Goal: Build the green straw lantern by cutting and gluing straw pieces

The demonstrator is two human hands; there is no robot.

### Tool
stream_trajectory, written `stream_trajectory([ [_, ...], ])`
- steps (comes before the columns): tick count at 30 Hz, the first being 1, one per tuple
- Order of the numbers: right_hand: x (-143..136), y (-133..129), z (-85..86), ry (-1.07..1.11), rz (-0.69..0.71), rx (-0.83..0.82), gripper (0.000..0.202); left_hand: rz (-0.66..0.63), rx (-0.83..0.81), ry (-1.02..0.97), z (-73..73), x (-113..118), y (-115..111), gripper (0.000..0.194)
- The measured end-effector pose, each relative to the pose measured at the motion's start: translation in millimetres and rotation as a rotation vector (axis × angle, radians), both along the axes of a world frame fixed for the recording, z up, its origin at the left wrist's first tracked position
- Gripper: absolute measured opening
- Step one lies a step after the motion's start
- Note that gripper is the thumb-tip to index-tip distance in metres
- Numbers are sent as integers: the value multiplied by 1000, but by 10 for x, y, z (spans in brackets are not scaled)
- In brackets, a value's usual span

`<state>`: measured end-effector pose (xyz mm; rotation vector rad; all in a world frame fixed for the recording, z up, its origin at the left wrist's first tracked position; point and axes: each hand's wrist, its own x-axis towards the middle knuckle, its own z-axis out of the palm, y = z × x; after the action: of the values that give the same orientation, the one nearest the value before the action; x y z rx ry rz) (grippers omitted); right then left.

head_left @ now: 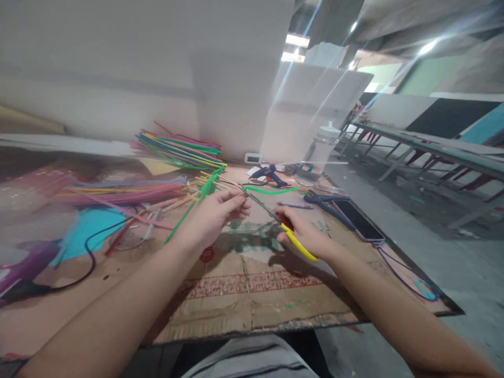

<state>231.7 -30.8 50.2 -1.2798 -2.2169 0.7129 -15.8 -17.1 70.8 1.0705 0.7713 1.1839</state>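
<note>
My left hand is closed in a pinch near the middle of the work surface. From its fingertips a thin green pipe cleaner runs off to the right in a shallow curve. My right hand grips a pair of scissors with yellow and red handles. Their blades point up and left, and the tips come close to my left fingertips. Whether the blades touch the green stem I cannot tell. Behind my left wrist lie several more green stems and thin wooden sticks.
Bundles of coloured pipe cleaners lie at the back left. A blue glue gun, a pen, pliers and a phone are beyond my right hand. A purple glue gun with a black cord sits left. A clear bottle stands behind.
</note>
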Motion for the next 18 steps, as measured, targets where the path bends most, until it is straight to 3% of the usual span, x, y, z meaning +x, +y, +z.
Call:
stream_trajectory([
  [7, -55, -60, -55, 152, 156, -49, 35, -27, 29, 104, -90, 68, -20, 29],
  [13, -55, -74, -72, 284, 255, -105, 46, -50, 104, 161, -95, 74, -42, 25],
  [18, -34, -102, -76, 229, 215, -48, 50, -58, 183, 223, -51, 44, -55, 20],
])
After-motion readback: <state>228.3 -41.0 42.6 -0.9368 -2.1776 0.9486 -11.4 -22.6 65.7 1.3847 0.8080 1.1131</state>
